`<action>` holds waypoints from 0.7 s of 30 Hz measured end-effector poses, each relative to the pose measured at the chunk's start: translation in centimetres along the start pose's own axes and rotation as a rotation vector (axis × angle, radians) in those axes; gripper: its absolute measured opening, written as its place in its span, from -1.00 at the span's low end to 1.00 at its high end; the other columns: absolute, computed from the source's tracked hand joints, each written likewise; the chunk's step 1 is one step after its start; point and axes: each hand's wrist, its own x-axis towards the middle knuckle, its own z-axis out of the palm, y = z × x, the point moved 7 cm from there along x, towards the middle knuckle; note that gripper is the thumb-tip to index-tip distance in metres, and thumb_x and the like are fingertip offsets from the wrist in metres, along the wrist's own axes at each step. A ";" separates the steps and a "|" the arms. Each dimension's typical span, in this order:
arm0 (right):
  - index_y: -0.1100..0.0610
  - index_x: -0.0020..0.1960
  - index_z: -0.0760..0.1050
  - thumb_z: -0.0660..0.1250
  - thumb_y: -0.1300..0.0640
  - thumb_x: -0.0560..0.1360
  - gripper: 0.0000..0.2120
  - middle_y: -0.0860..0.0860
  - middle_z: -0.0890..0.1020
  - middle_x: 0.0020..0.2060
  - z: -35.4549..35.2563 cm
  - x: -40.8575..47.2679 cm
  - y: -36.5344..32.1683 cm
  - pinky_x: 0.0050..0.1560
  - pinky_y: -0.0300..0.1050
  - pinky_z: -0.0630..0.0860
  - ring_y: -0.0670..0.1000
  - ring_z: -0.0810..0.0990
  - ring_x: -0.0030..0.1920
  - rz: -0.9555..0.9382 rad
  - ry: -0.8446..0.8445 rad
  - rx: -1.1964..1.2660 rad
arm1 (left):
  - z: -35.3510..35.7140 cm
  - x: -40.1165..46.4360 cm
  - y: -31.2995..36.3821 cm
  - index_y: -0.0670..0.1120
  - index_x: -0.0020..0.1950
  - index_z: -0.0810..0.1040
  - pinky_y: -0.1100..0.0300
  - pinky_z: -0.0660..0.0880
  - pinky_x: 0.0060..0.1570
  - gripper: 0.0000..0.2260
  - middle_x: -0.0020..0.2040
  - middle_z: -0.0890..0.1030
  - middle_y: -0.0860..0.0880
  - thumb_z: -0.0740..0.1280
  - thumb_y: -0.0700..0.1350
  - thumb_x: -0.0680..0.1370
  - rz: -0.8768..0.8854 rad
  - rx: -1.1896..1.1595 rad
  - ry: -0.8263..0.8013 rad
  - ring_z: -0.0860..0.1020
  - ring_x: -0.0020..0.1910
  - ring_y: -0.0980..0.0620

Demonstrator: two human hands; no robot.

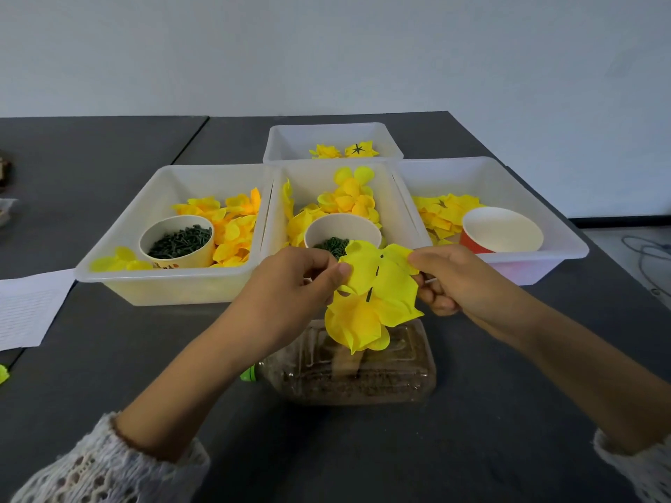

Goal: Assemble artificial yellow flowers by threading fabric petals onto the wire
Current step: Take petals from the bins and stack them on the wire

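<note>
Between my hands hangs a bunch of yellow fabric petals point(377, 285) with a thin dark wire point(370, 294) showing through its middle. My left hand point(297, 281) pinches the petals' left edge with thumb and fingers. At the upper right edge my right hand point(446, 277) pinches the petals, its lower fingers curled behind them. The flower hangs above a clear plastic bottle point(348, 364) lying on its side on the dark table. Loose yellow petals point(232, 219) fill the white bins behind.
Three white bins sit in a row, left bin point(120, 255), middle bin point(395, 197), right bin point(566, 241), with a fourth bin point(290, 139) behind holding finished flowers. Paper cups of dark green pieces point(178, 243) stand in two bins; a red cup point(501, 230) is at right. Paper sheet point(29, 310) lies left.
</note>
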 end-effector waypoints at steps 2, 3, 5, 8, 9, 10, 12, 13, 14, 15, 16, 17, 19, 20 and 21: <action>0.00 -0.49 0.45 0.12 0.11 0.62 -0.50 -0.02 0.41 -0.58 0.0 0.0 0.1 -0.57 -0.31 0.17 -0.10 0.22 -0.63 0.001 0.010 0.008 | 0.0 0.0 -0.1 0.03 -0.37 0.46 0.38 0.27 -0.41 -0.66 -0.49 0.46 0.19 0.25 0.03 0.61 -0.003 -0.008 0.003 0.41 -0.46 0.23; 0.00 -0.49 0.45 0.12 0.11 0.62 -0.50 -0.02 0.41 -0.58 -0.1 0.0 0.1 -0.57 -0.30 0.17 -0.10 0.22 -0.63 -0.003 0.015 0.012 | -0.1 0.0 -0.2 0.03 -0.37 0.45 0.38 0.26 -0.41 -0.66 -0.49 0.46 0.18 0.26 0.03 0.61 -0.007 -0.016 0.005 0.40 -0.46 0.23; 0.01 -0.49 0.46 0.12 0.11 0.62 -0.50 -0.02 0.41 -0.57 -0.1 -0.1 -0.1 -0.58 -0.30 0.18 -0.11 0.22 -0.63 -0.017 0.019 0.013 | -0.1 0.0 -0.4 -0.01 -0.36 0.45 0.33 0.25 -0.39 -0.65 -0.48 0.42 0.16 0.26 0.03 0.61 -0.012 -0.025 0.001 0.37 -0.45 0.20; 0.03 -0.47 0.46 0.14 0.11 0.62 -0.52 -0.02 0.40 -0.57 -0.1 -0.2 -0.3 -0.58 -0.29 0.18 -0.10 0.23 -0.62 -0.036 0.030 -0.017 | 0.1 -0.1 -0.8 -0.15 -0.32 0.48 0.20 0.26 -0.35 -0.63 -0.44 0.38 0.05 0.26 0.03 0.61 -0.025 -0.019 -0.009 0.31 -0.43 0.16; 0.05 -0.45 0.45 0.15 0.11 0.62 -0.54 -0.01 0.40 -0.57 -0.1 -0.2 -0.2 -0.57 -0.30 0.18 -0.10 0.23 -0.62 -0.034 0.034 -0.032 | 0.2 -0.1 -0.9 -0.19 -0.29 0.50 0.17 0.28 -0.33 -0.62 -0.42 0.41 -0.03 0.26 0.03 0.61 -0.031 -0.022 -0.010 0.32 -0.42 0.14; 0.08 -0.41 0.45 0.15 0.10 0.62 -0.58 -0.01 0.40 -0.57 0.0 -0.1 -0.1 -0.56 -0.30 0.17 -0.10 0.23 -0.61 -0.025 0.032 -0.043 | 0.4 -0.1 -0.9 -0.20 -0.27 0.54 0.15 0.32 -0.31 -0.63 -0.40 0.48 -0.09 0.26 0.03 0.61 -0.036 -0.033 -0.010 0.37 -0.40 0.12; 0.15 -0.35 0.43 0.15 0.10 0.62 -0.62 -0.02 0.38 -0.58 0.1 0.1 0.3 -0.55 -0.32 0.17 -0.10 0.24 -0.62 0.010 0.021 -0.041 | 0.5 0.0 -0.7 -0.14 -0.24 0.61 0.17 0.40 -0.28 -0.66 -0.33 0.61 -0.08 0.27 0.03 0.62 -0.049 -0.059 0.000 0.47 -0.37 0.12; 0.14 -0.37 0.42 0.15 0.10 0.62 -0.61 -0.02 0.37 -0.58 0.1 0.2 0.6 -0.55 -0.32 0.17 -0.10 0.24 -0.62 0.029 0.018 -0.029 | 0.5 0.0 -0.7 -0.09 -0.25 0.62 0.21 0.41 -0.30 -0.67 -0.31 0.63 -0.06 0.27 0.03 0.61 -0.056 -0.063 0.013 0.49 -0.36 0.14; 0.11 -0.40 0.42 0.16 0.10 0.62 -0.59 -0.02 0.37 -0.58 0.2 0.2 0.8 -0.56 -0.33 0.18 -0.10 0.24 -0.62 0.045 0.016 -0.016 | 0.5 0.1 -0.6 -0.05 -0.28 0.62 0.27 0.39 -0.33 -0.68 -0.33 0.63 -0.02 0.27 0.04 0.61 -0.059 -0.062 0.026 0.49 -0.38 0.18; 0.08 -0.43 0.41 0.16 0.10 0.61 -0.57 -0.02 0.37 -0.58 0.2 0.3 1.0 -0.57 -0.33 0.19 -0.10 0.25 -0.63 0.056 0.014 -0.004 | 0.4 0.2 -0.5 -0.03 -0.29 0.62 0.30 0.37 -0.36 -0.67 -0.35 0.62 0.01 0.27 0.04 0.61 -0.058 -0.061 0.033 0.47 -0.40 0.20; 0.06 -0.45 0.41 0.16 0.09 0.61 -0.55 -0.01 0.37 -0.58 0.3 0.4 1.1 -0.58 -0.32 0.19 -0.11 0.25 -0.63 0.064 0.009 0.004 | 0.5 0.2 -0.5 -0.03 -0.30 0.61 0.33 0.35 -0.37 -0.67 -0.37 0.61 0.03 0.27 0.04 0.61 -0.055 -0.061 0.035 0.46 -0.41 0.22; 0.04 -0.47 0.41 0.16 0.09 0.62 -0.54 -0.01 0.37 -0.58 0.4 0.4 1.3 -0.58 -0.32 0.19 -0.11 0.25 -0.63 0.071 0.003 0.011 | 0.5 0.3 -0.5 -0.03 -0.31 0.61 0.34 0.34 -0.37 -0.67 -0.37 0.61 0.02 0.28 0.04 0.61 -0.055 -0.066 0.035 0.46 -0.41 0.22; 0.01 -0.51 0.43 0.15 0.08 0.62 -0.50 -0.02 0.38 -0.58 0.5 0.6 1.4 -0.59 -0.32 0.19 -0.11 0.25 -0.63 0.084 -0.005 0.026 | 0.5 0.4 -0.6 0.02 -0.36 0.59 0.36 0.31 -0.39 -0.65 -0.42 0.57 0.04 0.28 0.02 0.62 -0.061 -0.089 0.039 0.44 -0.44 0.23; 0.01 -0.52 0.43 0.14 0.09 0.62 -0.48 -0.02 0.38 -0.58 0.5 0.7 1.4 -0.59 -0.32 0.19 -0.10 0.24 -0.63 0.083 -0.007 0.035 | 0.5 0.4 -0.6 0.06 -0.41 0.56 0.39 0.28 -0.42 -0.62 -0.46 0.53 0.08 0.28 0.02 0.62 -0.063 -0.101 0.042 0.42 -0.47 0.24; 0.01 -0.53 0.43 0.14 0.10 0.62 -0.47 -0.02 0.38 -0.59 0.5 0.8 1.4 -0.58 -0.33 0.19 -0.10 0.24 -0.64 0.075 -0.009 0.044 | 0.4 0.5 -0.7 0.09 -0.45 0.53 0.40 0.27 -0.43 -0.59 -0.49 0.50 0.12 0.28 0.01 0.62 -0.063 -0.107 0.044 0.41 -0.48 0.24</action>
